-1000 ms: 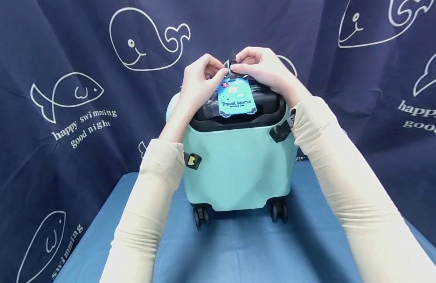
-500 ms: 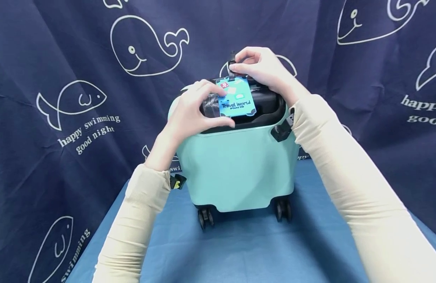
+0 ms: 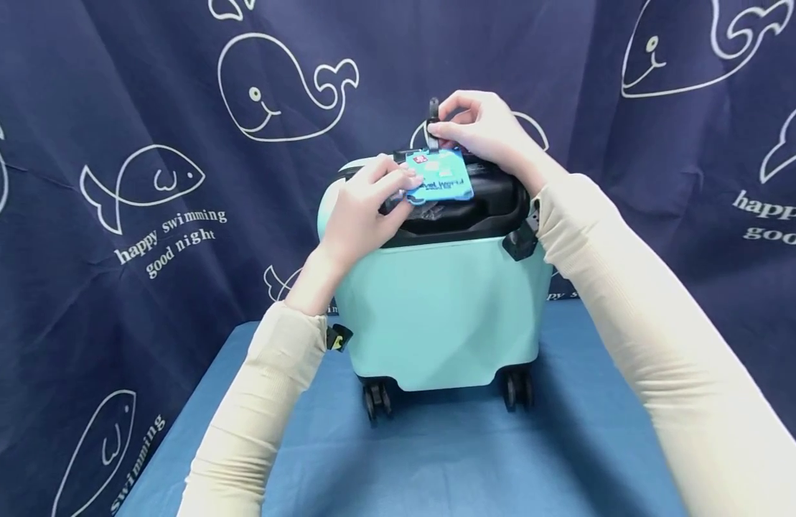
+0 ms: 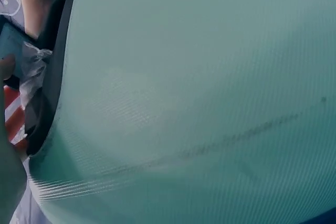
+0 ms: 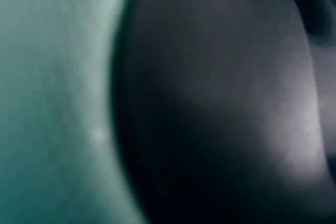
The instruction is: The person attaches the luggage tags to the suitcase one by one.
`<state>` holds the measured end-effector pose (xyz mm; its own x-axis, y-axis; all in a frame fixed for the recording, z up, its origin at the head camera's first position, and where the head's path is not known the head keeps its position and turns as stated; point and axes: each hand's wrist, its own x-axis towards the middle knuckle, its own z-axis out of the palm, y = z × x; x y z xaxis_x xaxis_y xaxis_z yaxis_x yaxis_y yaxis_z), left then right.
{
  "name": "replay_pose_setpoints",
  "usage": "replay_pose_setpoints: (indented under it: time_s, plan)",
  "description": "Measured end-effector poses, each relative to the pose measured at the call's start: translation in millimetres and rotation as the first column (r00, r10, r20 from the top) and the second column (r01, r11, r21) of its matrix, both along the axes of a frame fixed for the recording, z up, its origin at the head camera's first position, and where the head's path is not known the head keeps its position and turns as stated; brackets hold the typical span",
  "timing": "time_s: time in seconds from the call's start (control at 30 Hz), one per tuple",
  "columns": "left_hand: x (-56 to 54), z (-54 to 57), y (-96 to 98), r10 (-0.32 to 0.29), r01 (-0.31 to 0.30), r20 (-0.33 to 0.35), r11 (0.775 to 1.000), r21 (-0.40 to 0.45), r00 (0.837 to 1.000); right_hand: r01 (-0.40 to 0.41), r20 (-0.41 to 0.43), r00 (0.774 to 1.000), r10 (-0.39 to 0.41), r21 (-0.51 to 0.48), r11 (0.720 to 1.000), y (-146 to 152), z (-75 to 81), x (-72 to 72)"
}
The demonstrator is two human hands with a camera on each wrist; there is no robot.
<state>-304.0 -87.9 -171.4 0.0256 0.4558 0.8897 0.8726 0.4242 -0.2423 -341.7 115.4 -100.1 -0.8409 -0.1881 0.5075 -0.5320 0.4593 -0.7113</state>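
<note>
A mint-green suitcase (image 3: 436, 309) stands upright on its wheels, its top covered by a black panel (image 3: 488, 212). Above that panel is a blue luggage tag (image 3: 444, 179) with printed lettering, tilted up at its lower edge. My left hand (image 3: 365, 215) pinches the tag's lower left corner between thumb and fingers. Higher up, my right hand (image 3: 491, 133) pinches the tag's black strap (image 3: 433, 118), whose end sticks up. The left wrist view has the suitcase's side (image 4: 184, 87) large, with the tag (image 4: 13, 51) at its left edge. Only blurred green and black surfaces fill the right wrist view.
A blue cloth (image 3: 436, 459) covers the table beneath the suitcase. Behind hangs a dark blue curtain (image 3: 398, 43) with white whale and fish drawings. Crumpled clear plastic (image 4: 34, 69) lies on the suitcase top near the tag.
My left hand has left the strap, come down to the tag and now pinches its lower corner, lifting that edge. My right hand has stayed at the strap.
</note>
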Motion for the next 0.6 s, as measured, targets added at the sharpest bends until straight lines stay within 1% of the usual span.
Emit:
replay_pose_setpoints:
  time_s: [0.1, 0.17, 0.27, 0.33, 0.43, 0.53, 0.6]
  plan:
    - [1.9, 1.1, -1.2, 0.017, -0.017, -0.030, 1.000, -0.009, 0.999, -0.003, 0.009, 1.000, 0.003, 0.009, 1.000, -3, 2.8, -1.6]
    - [1.4, -2.0, 0.9, 0.011, -0.011, -0.034, 1.000, -0.008, 0.999, 0.013, 0.022, 1.000, -0.013, 0.016, 1.000, -2, 1.1, -2.3]
    - [-0.3, -7.0, 2.7, 0.005, -0.005, -0.040, 1.000, 0.017, 0.999, 0.045, 0.044, 0.998, -0.046, 0.014, 0.999, -3, -1.3, -4.2]
    - [-1.7, -9.9, 3.1, -0.009, 0.010, -0.038, 0.999, 0.032, 0.999, 0.069, 0.060, 0.996, -0.070, 0.018, 0.997, -3, -2.7, -5.3]
    - [-4.0, -12.9, 2.9, -0.032, 0.034, -0.044, 0.998, 0.043, 0.999, 0.136, 0.046, 0.989, -0.141, 0.097, 0.986, -4, -3.2, -6.4]
    - [-6.7, -13.8, 2.5, -0.068, 0.071, -0.055, 0.996, 0.054, 0.996, 0.201, 0.012, 0.978, -0.209, 0.218, 0.955, -4, -1.9, -6.9]
    - [-8.4, -13.2, 2.8, -0.092, 0.096, -0.062, 0.993, 0.065, 0.994, 0.222, 0.000, 0.973, -0.230, 0.273, 0.936, -4, -0.2, -7.8]
